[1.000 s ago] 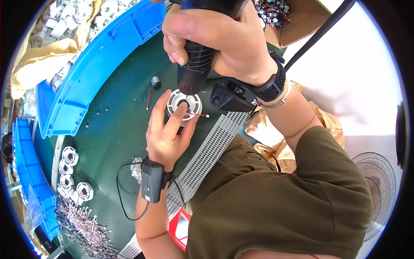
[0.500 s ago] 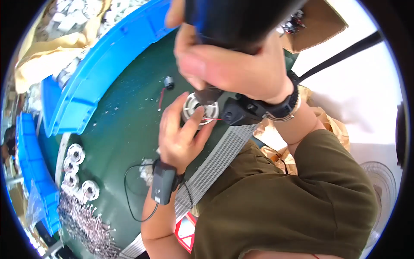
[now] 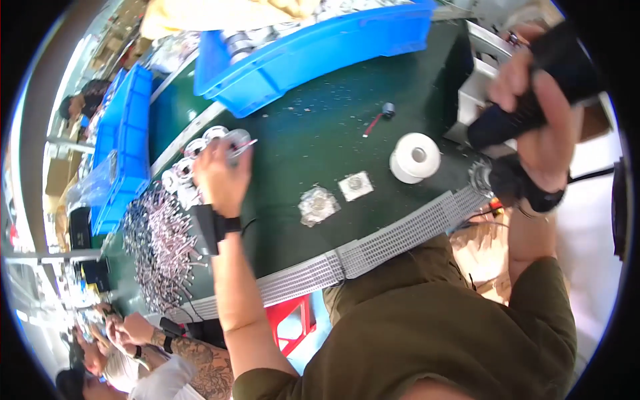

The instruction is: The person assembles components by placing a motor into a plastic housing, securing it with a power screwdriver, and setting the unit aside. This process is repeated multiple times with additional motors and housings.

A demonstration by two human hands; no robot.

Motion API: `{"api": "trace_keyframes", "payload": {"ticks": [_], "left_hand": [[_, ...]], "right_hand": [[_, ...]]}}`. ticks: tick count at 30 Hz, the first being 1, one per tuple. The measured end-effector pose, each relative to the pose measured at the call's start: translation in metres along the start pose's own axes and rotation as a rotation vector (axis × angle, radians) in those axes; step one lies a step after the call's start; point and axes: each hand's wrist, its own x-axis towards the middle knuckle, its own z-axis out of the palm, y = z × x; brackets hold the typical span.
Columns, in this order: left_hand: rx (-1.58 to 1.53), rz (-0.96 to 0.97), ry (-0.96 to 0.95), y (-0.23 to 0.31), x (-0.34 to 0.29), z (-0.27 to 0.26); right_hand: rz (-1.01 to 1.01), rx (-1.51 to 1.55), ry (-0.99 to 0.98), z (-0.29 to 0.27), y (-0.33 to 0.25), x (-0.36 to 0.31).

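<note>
My left hand (image 3: 223, 175) is at the left of the green table with its fingers closed on a round white plastic part (image 3: 238, 145), from which a short red wire sticks out. Directly beside it lies a cluster of similar white ring parts (image 3: 172, 179). On the far right, my right hand (image 3: 550, 123) is raised and wrapped round a black handheld power tool (image 3: 497, 127). The tool points down and to the left, away from the parts. A small dark cylinder (image 3: 388, 110) with a red lead lies in the table's middle.
Blue bins (image 3: 320, 63) stand along the far side and left (image 3: 123, 147). A white roll (image 3: 415, 158), two small silvery pieces (image 3: 319, 205) and a heap of thin wired parts (image 3: 163, 247) lie on the table. Grey perforated strip (image 3: 393, 237) edges it. Other people (image 3: 180, 360) sit lower left.
My left hand has carried the white part left to the ring cluster. My right hand has swung right with the tool, off the part. The view has shifted, showing the white roll.
</note>
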Motion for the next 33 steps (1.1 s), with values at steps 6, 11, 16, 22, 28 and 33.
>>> {"api": "trace_keyframes", "payload": {"ticks": [6,11,16,22,28,33], "left_hand": [[0.057,0.005,0.113,0.049,0.030,-0.009],[-0.590,0.068,-0.384,0.166,0.066,0.050],[-0.556,0.173,-0.394,0.182,0.074,0.084],[-1.471,-0.337,-0.656,0.171,0.076,0.014],[-1.495,-0.245,-0.426,0.162,0.100,-0.044],[-0.474,0.212,0.244,0.111,0.254,0.026]], "right_hand": [[0.000,-0.184,0.191,0.008,0.007,0.015],[0.113,-0.417,0.219,0.004,0.017,0.043],[-0.353,-0.652,0.440,0.007,0.051,0.038],[-0.172,-1.005,-0.180,0.009,0.082,0.005],[-0.195,-0.864,-0.233,0.008,0.073,0.005],[0.052,-0.653,-0.212,0.002,0.062,-0.003]]}}
